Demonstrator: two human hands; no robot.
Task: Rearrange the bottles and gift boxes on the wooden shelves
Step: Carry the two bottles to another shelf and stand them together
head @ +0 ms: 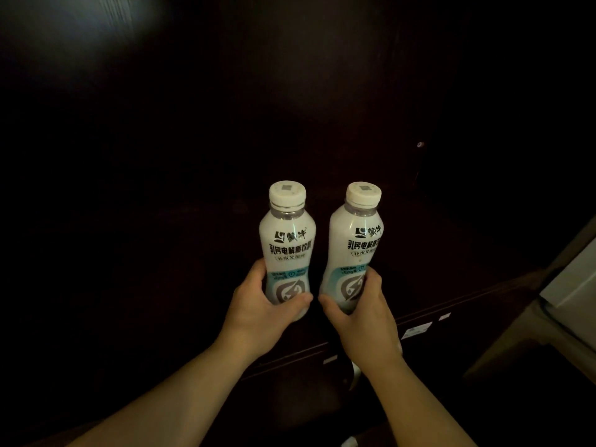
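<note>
Left hand [258, 312] closed round lower part of left bottle [287, 243], thumb across front. Right hand [361, 312] closed round lower part of right bottle [353, 243], same way. Both bottles white w/ white caps, upright, side by side, near but not touching, in front of dark wooden shelf [419, 312]. Shelf edge w/ small white stickers. Rest too dark to tell.

Both bottles [287, 243] [353, 250] read, seemingly, 蒙牛 乳钙电解质饮料.
</note>
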